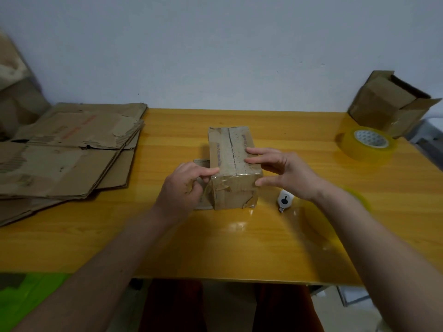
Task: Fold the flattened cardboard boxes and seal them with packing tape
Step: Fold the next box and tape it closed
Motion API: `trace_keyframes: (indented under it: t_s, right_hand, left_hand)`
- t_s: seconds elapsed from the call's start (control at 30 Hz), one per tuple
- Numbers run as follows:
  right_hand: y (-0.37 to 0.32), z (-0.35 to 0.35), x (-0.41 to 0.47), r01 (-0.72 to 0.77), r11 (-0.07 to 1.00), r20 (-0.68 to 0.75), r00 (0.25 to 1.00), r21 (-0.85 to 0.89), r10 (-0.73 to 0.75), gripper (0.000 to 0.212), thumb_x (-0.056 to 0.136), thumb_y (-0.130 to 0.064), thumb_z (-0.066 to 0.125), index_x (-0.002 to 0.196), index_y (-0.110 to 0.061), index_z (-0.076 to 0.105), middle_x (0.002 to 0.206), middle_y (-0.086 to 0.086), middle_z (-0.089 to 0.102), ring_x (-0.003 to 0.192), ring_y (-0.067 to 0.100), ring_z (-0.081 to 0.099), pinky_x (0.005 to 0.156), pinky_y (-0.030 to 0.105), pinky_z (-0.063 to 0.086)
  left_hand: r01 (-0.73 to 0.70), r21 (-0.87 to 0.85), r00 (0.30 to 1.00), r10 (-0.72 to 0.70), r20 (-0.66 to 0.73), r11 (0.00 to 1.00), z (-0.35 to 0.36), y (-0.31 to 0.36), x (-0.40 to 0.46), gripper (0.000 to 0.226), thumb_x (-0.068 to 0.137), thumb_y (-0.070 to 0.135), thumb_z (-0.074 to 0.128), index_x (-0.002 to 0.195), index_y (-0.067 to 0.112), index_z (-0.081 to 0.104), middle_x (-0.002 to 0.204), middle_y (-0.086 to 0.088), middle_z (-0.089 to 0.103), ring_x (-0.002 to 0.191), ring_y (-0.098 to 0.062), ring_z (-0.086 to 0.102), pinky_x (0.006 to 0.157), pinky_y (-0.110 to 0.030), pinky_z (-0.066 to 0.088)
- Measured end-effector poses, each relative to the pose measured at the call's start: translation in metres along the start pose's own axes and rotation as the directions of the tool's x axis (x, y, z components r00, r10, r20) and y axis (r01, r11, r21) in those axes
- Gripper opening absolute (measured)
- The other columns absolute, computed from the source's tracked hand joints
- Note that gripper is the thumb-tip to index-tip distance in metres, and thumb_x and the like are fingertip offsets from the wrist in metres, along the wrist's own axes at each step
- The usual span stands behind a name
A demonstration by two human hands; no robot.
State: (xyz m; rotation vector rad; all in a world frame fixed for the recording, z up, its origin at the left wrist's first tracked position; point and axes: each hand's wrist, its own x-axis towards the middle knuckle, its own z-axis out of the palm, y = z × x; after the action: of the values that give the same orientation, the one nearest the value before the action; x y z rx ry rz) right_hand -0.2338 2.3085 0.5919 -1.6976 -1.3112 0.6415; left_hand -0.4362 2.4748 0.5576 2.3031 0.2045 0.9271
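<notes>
Cardboard box (233, 164), taped on its near end, is stood mid-tabletop (239, 248). Its near-left top corner is touched by the left hand (184, 185), forefinger straight, other fingers curled; whether anything is pinched cannot be told. Its right edge is pressed by the right hand (280, 171), fingers straight. Bare tabletop lies nearer. Flattened boxes (67, 149) overhang left; a cutter (284, 200) is half hidden.
</notes>
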Motion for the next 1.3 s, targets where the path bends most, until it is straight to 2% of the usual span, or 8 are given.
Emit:
trace_keyframes:
  t_s: [0.13, 0.23, 0.33, 0.57, 0.7, 0.93, 1.13, 1.3]
  right_hand:
    - [-0.021, 0.007, -0.005, -0.072, 0.946, -0.003, 0.997, -0.315, 0.074, 0.065, 0.07, -0.03, 0.08, 0.13, -0.031, 0.055, 0.147, -0.015, 0.038, 0.138, 0.006, 0.029, 0.117, 0.038, 0.025]
    - [-0.037, 0.032, -0.003, -0.068, 0.783, -0.137, 0.99, -0.618, -0.022, 0.072, 0.074, -0.052, 0.071, 0.136, -0.02, 0.05, 0.149, -0.005, 0.04, 0.143, 0.013, 0.02, 0.119, 0.035, 0.017]
    - [-0.034, 0.06, -0.002, -0.015, 0.677, -0.139, 0.982, -0.735, -0.129, 0.083, 0.076, -0.058, 0.067, 0.142, -0.013, 0.042, 0.152, 0.003, 0.035, 0.144, 0.018, 0.021, 0.118, 0.028, 0.006]
    - [-0.02, 0.063, -0.001, 0.02, 0.713, -0.191, 0.958, -0.701, -0.215, 0.073, 0.08, -0.039, 0.073, 0.142, -0.013, 0.043, 0.152, 0.003, 0.036, 0.144, 0.016, 0.024, 0.117, 0.022, 0.002]
    - [-0.017, 0.063, -0.001, 0.027, 0.711, -0.182, 0.959, -0.703, -0.217, 0.076, 0.075, -0.032, 0.079, 0.14, -0.011, 0.046, 0.15, 0.004, 0.038, 0.143, 0.018, 0.026, 0.116, 0.022, 0.003]
    - [-0.017, 0.061, 0.001, 0.03, 0.71, -0.15, 0.97, -0.704, -0.189, 0.082, 0.067, -0.03, 0.084, 0.138, -0.009, 0.048, 0.148, 0.006, 0.041, 0.142, 0.02, 0.03, 0.117, 0.024, 0.005]
    - [-0.027, 0.073, 0.006, -0.081, 0.693, -0.302, 0.931, -0.716, -0.204, 0.071, 0.067, -0.053, 0.077, 0.121, -0.01, 0.062, 0.133, 0.004, 0.058, 0.127, 0.022, 0.047, 0.107, 0.035, 0.034]
    - [-0.023, 0.075, 0.011, -0.066, 0.761, -0.349, 0.912, -0.645, -0.217, 0.058, 0.071, -0.042, 0.078, 0.115, -0.007, 0.066, 0.123, 0.005, 0.064, 0.117, 0.024, 0.051, 0.101, 0.038, 0.042]
  left_hand:
    - [-0.027, 0.054, 0.999, 0.026, 0.029, 0.998, -0.004, 0.001, 0.0, 0.044, 0.084, 0.021, 0.04, 0.117, 0.014, 0.068, 0.091, 0.016, 0.058, 0.092, -0.011, 0.054, 0.078, -0.022, 0.048]
    - [-0.046, 0.084, 0.998, 0.041, 0.055, 0.995, -0.006, 0.0, 0.002, 0.042, 0.085, 0.021, 0.041, 0.117, 0.015, 0.068, 0.095, 0.023, 0.055, 0.092, -0.005, 0.051, 0.078, -0.01, 0.041]
    - [-0.044, 0.092, 0.997, 0.038, 0.064, 0.995, -0.008, -0.002, 0.002, 0.036, 0.087, 0.011, 0.05, 0.118, 0.017, 0.067, 0.095, 0.015, 0.06, 0.092, -0.001, 0.05, 0.08, -0.006, 0.038]
    - [0.019, 0.035, 0.988, -0.024, 0.155, 0.999, -0.015, -0.003, 0.008, 0.048, 0.077, 0.013, 0.077, 0.121, 0.026, 0.061, 0.092, 0.012, 0.066, 0.091, -0.001, 0.053, 0.085, -0.005, 0.037]
    - [0.02, -0.007, 0.999, -0.02, 0.048, 1.0, -0.007, 0.002, 0.008, 0.043, 0.072, 0.011, 0.082, 0.111, 0.023, 0.067, 0.082, 0.017, 0.063, 0.086, 0.002, 0.057, 0.081, -0.009, 0.044]
    - [-0.006, 0.007, 0.988, 0.007, -0.155, 1.0, 0.02, -0.002, 0.002, 0.027, 0.07, 0.018, 0.083, 0.093, 0.008, 0.073, 0.075, 0.001, 0.062, 0.072, -0.014, 0.059, 0.065, -0.037, 0.054]
    - [-0.064, 0.031, 0.958, 0.071, -0.28, 0.997, 0.029, -0.002, 0.006, 0.027, 0.083, 0.028, 0.068, 0.075, 0.003, 0.071, 0.072, 0.0, 0.064, 0.067, -0.012, 0.056, 0.06, -0.032, 0.05]
    - [-0.079, 0.007, 0.98, 0.079, -0.185, 0.997, 0.021, -0.009, 0.003, 0.026, 0.084, 0.03, 0.067, 0.089, 0.005, 0.073, 0.074, -0.001, 0.063, 0.071, -0.013, 0.055, 0.062, -0.031, 0.05]
